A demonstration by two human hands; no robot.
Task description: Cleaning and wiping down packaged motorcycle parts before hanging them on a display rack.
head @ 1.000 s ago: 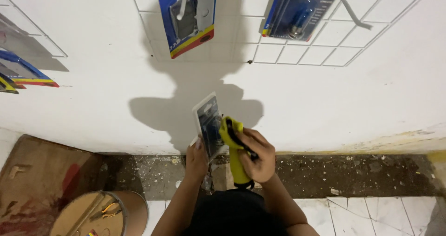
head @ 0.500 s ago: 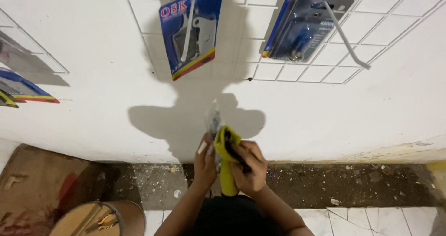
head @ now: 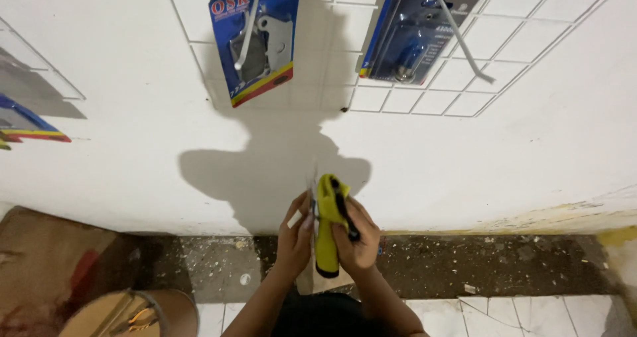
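Both hands' fingers (head: pixel 345 234) around yellow tool (head: pixel 326 227)

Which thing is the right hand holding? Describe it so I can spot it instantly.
Look below the white wire grid on the wall, where both hands meet. The right hand grips a yellow tool with black trim, the only yellow thing there.

White wall (head: pixel 531 151) with wire grid (head: pixel 424 98); gritty dark floor (head: pixel 464 264).
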